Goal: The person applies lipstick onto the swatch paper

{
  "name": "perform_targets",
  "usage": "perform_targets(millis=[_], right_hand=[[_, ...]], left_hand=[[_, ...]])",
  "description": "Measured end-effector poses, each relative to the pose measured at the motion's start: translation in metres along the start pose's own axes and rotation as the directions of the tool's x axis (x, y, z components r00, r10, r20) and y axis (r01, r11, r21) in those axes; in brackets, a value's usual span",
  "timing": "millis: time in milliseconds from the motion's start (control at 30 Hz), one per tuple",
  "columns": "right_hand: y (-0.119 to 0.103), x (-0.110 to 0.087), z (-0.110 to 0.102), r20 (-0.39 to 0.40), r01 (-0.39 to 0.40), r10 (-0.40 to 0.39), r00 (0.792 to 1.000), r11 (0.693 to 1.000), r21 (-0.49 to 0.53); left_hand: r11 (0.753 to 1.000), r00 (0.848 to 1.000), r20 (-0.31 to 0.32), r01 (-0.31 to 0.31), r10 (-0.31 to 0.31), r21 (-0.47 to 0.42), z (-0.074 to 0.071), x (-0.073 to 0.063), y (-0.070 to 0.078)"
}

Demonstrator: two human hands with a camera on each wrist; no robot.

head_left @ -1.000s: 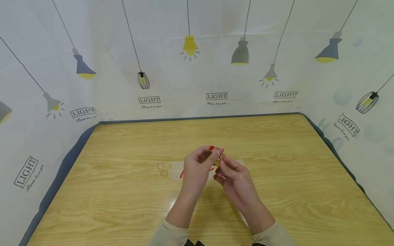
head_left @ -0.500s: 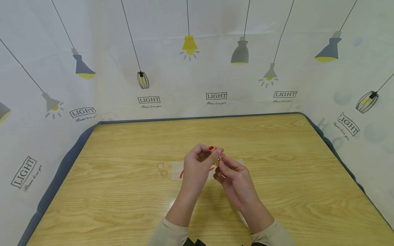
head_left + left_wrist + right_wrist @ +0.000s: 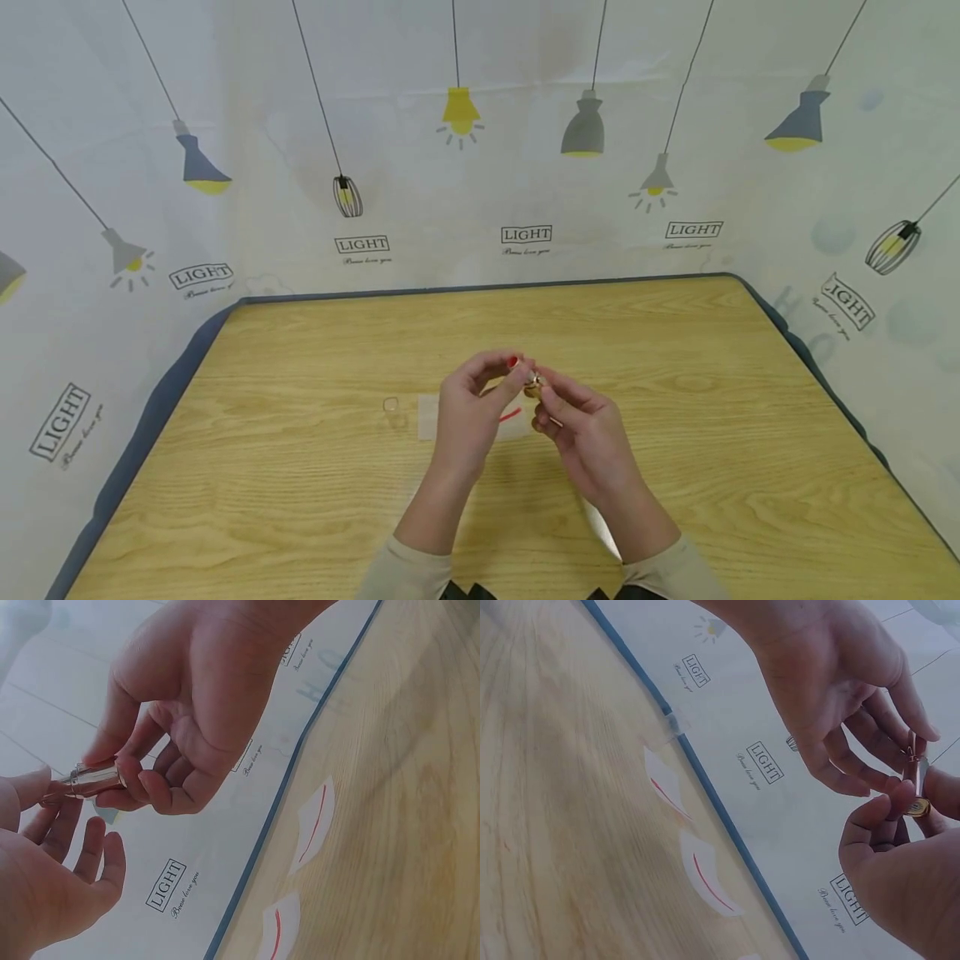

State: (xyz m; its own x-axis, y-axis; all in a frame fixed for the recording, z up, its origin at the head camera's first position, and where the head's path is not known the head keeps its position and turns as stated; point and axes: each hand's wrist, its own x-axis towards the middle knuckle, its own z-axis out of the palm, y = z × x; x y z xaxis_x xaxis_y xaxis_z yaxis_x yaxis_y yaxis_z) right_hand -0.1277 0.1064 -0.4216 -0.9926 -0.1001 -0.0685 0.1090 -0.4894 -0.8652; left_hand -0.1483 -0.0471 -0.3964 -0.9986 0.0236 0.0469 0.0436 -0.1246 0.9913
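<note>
My left hand (image 3: 467, 408) and right hand (image 3: 592, 437) pinched the gold tube (image 3: 533, 388) with curled fingers, maybe to turn or pull it, so next I likely needed gentle, steady care.

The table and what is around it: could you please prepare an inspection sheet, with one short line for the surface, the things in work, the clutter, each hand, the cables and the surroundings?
Surface: wood-grain table; white paper pieces with red strokes lie on it.
Things in work: small gold tube, held above the table; a red tip shows close to it, possibly part of it.
Clutter: small clear thing left of the paper in the head view; too faint to identify.
Left hand: pinches the gold tube.
Right hand: pinches the gold tube.
Cables: nothing seen; the lamp cords are only printed.
Surroundings: pale wall covering with printed lamps; blue band along the table's edge.
</note>
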Motion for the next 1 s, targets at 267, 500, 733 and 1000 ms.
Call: perform_targets(millis=[267, 500, 733, 1000], right_hand=[[-0.0028, -0.0004, 0.0017, -0.013, 0.007, -0.007, 1.0, 0.999, -0.04], [-0.0026, -0.0013, 0.0021, -0.009, 0.013, -0.014, 1.0, 0.998, -0.065], [-0.002, -0.0019, 0.003, -0.008, 0.013, -0.014, 1.0, 0.997, -0.073], [-0.0009, -0.0014, 0.0015, -0.036, 0.001, -0.003, 0.999, 0.999, -0.042]], left_hand=[[0.999, 0.999, -0.037, -0.035, 0.035, 0.007, -0.0002, 0.0006, -0.0005], [0.999, 0.994, -0.1, -0.04, 0.042, 0.022, 0.0011, -0.0002, -0.0027], [1.0, 0.994, -0.104, -0.013, 0.015, 0.02, 0.0002, 0.0, -0.0059], [0.999, 0.999, -0.027, -0.037, 0.037, -0.013, -0.0019, -0.0019, -0.0082]])
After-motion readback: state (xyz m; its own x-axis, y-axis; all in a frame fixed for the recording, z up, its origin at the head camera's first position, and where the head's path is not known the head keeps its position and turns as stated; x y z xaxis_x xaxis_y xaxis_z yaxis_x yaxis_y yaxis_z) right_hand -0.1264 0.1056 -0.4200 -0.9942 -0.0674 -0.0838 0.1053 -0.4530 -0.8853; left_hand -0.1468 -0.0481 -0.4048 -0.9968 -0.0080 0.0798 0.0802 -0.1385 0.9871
